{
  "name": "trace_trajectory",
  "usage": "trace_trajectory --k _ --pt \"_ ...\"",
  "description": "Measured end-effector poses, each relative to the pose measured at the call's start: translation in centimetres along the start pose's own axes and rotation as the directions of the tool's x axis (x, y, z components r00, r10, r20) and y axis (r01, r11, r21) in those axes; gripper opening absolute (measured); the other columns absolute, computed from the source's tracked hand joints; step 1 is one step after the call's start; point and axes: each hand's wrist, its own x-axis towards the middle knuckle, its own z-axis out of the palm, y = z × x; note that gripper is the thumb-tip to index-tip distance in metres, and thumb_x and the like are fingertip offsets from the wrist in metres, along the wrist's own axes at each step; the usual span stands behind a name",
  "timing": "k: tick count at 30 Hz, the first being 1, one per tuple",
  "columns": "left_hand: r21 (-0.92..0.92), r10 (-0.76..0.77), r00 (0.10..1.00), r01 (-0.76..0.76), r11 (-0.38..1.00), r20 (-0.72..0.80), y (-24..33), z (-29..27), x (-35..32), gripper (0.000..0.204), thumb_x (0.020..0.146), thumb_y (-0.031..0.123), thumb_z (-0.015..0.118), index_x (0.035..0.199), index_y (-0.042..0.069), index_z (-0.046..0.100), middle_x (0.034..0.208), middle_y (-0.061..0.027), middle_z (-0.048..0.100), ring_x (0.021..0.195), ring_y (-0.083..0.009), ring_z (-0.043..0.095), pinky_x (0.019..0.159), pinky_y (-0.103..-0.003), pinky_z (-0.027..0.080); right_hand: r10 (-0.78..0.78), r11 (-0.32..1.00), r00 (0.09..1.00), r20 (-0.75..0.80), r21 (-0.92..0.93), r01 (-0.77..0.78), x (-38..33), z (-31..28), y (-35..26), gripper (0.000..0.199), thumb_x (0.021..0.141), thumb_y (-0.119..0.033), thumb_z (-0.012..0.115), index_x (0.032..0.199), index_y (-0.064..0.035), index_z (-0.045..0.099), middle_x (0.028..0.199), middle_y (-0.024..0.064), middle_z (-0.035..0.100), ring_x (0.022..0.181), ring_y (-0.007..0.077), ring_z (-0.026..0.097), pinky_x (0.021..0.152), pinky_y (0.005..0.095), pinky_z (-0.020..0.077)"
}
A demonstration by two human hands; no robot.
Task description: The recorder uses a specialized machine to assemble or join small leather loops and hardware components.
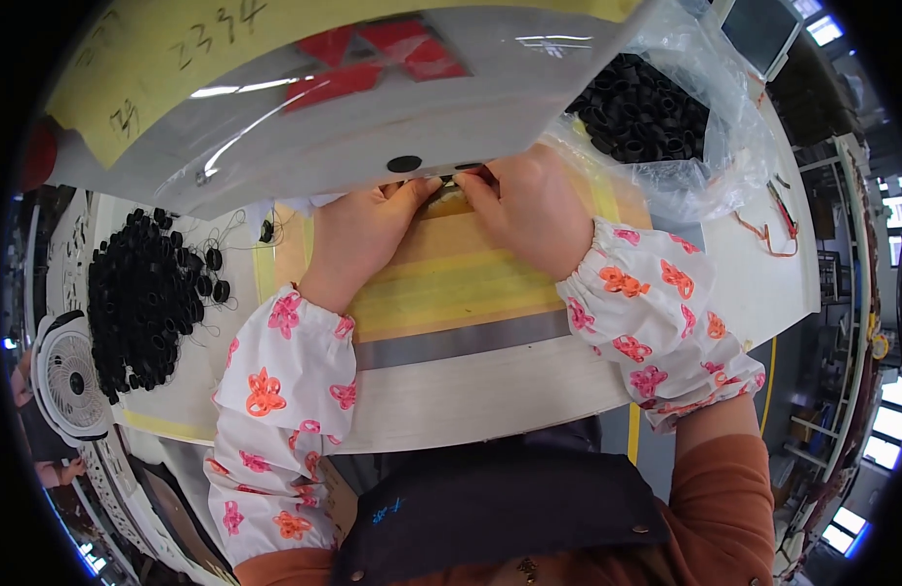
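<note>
The worktop [763,283] is pale and runs the full width of the view, with broad bands of yellow tape [461,283] and a grey strip laid across its middle. Over its far edge hangs a big grey machine housing [373,127] with a clear guard, red marks and a yellow label; its lower lip hides part of what the hands are doing.

At the far right corner sits a clear plastic bag [705,117] full of small black rings. A second, loose heap of black ring parts [143,303] covers the left edge, several trailing thin wire leads. A small white fan [70,376] stands at the near left edge.

Both forearms wear white sleeve covers with an orange and pink pattern. The left hand [358,234] and right hand [534,210] meet at the housing's lip, fingertips pressed together on a small dark part [459,182] — each hand pinching one end of it, right at the far edge of the taped area. What the part is exactly cannot be made out.

The risk, as I judge it, lies in how near the fingertips are to the housing — if anything moves under that lip, a finger could be nipped. The part is tiny and half hidden, so it could slip from the pinch and be lost under the housing. The loose wire leads at the left could snag a sleeve and drag rings off the edge.
</note>
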Motion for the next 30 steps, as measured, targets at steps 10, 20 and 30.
trace_trajectory --k 10,20,30 --pt "0.019 -0.039 0.999 0.039 0.999 0.003 0.8 -0.6 0.0 0.038 0.076 0.037 0.063 0.064 0.002 0.056 0.047 -0.0001 0.045 0.044 -0.0065 0.038 0.044 -0.026 0.031 0.035 0.999 0.999 0.015 0.007 -0.035 0.5 -0.3 -0.5 0.01 0.071 -0.004 0.057 0.072 0.0002 0.048 0.069 0.0165 0.054 0.064 0.0348 0.054 0.055 0.041 0.0434" --pt "0.019 -0.166 0.985 0.165 0.986 0.04 1.6 -1.0 -0.6 0.037 0.075 0.038 0.063 0.063 0.003 0.058 0.05 0.0011 0.05 0.048 -0.0043 0.043 0.047 -0.022 0.035 0.038 0.999 0.999 0.011 0.024 -0.038 0.2 -0.1 -0.6 0.01 0.069 -0.004 0.057 0.067 0.0006 0.049 0.065 0.0168 0.054 0.064 0.0342 0.053 0.055 0.0406 0.0429" --pt "0.019 -0.143 0.989 0.143 0.99 0.024 1.1 -0.6 0.3 0.027 0.075 0.03 0.065 0.074 0.003 0.062 0.054 0.0044 0.052 0.049 -0.0018 0.042 0.047 -0.021 0.033 0.007 1.0 0.999 -0.054 0.026 -0.006 0.7 -0.3 -0.1 0.011 0.067 -0.004 0.058 0.066 0.0005 0.049 0.063 0.0172 0.054 0.061 0.0346 0.053 0.054 0.0408 0.0417"
